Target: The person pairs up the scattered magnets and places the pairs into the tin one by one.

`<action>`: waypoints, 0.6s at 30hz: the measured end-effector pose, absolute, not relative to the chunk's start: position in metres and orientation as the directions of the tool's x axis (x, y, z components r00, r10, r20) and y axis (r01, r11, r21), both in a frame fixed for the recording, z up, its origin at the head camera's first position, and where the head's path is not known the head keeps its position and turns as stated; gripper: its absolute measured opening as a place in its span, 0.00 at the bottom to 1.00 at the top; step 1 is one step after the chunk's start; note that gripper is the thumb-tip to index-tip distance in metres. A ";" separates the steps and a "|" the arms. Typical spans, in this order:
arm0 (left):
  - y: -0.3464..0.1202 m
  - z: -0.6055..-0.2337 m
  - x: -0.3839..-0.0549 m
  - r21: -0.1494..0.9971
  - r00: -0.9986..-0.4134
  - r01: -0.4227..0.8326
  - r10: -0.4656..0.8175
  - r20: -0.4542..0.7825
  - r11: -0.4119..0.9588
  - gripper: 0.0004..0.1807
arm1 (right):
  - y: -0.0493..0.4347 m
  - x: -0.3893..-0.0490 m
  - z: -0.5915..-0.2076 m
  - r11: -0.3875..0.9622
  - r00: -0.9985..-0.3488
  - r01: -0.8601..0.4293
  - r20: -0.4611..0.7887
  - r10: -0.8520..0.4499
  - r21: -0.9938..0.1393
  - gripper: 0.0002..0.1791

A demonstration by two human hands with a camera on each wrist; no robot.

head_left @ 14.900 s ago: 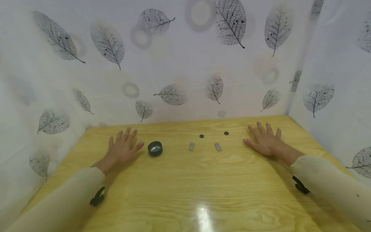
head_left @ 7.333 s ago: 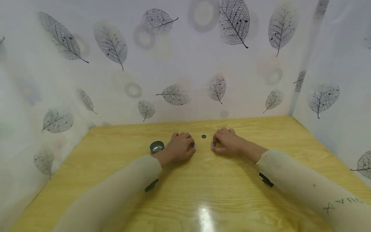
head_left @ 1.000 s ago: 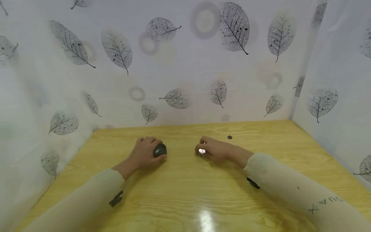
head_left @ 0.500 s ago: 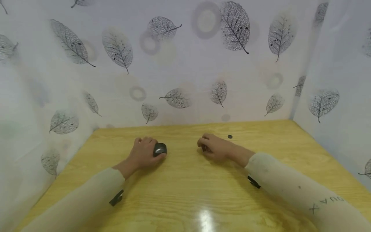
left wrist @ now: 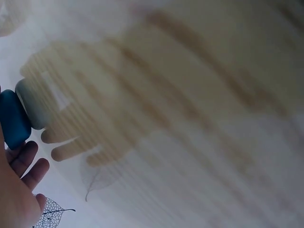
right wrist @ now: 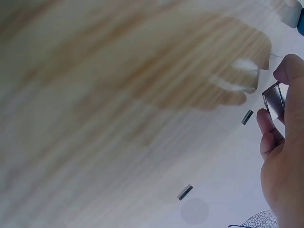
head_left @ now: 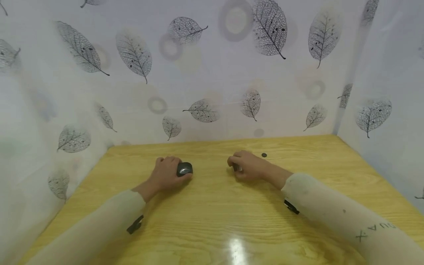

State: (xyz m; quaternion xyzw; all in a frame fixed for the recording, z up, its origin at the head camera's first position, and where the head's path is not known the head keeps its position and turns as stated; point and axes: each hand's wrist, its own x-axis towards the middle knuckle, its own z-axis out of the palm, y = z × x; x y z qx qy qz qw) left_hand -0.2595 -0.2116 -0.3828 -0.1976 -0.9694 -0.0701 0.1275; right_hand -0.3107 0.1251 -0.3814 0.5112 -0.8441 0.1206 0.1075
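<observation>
My left hand [head_left: 165,173] grips a small round dark bowl [head_left: 184,169], thumb on its near side. In the left wrist view the bowl [left wrist: 14,118] looks blue, with its reflection beside it. To its right, my right hand [head_left: 250,165] holds a small flat metal bar [right wrist: 274,102] between thumb and fingers; the head view shows only part of it. Whether a second bar lies behind it, I cannot tell. A small dark disc [head_left: 264,155] lies beyond the right hand. In the right wrist view a disc [right wrist: 247,117] stands near the fingertips and another disc [right wrist: 185,192] farther off.
The yellow wood table [head_left: 205,221] is glossy and reflects the hands. White cloth walls [head_left: 212,66] printed with leaves enclose its back and sides. Both forearms wear light sleeves, with black straps [head_left: 291,207] near the wrists.
Since several seconds ago, my left hand has gone from a bar to the bowl. Over the last second, the bar in my right hand has turned and lost its bright glint.
</observation>
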 end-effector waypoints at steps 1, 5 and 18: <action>-0.211 -0.383 -0.259 0.092 -0.890 0.402 0.365 0.273 0.911 0.36 | 0.125 -0.310 -0.381 0.443 -0.447 -0.892 0.312 -0.838 -0.087 0.15; -0.211 -0.383 -0.259 0.134 -0.889 0.414 0.369 0.271 0.900 0.35 | 0.126 -0.310 -0.383 0.447 -0.435 -0.893 0.348 -0.830 -0.051 0.15; -0.208 -0.389 -0.264 0.116 -0.864 0.454 0.405 0.298 0.884 0.37 | 0.124 -0.313 -0.385 0.393 -0.311 -0.918 0.518 -0.797 0.053 0.15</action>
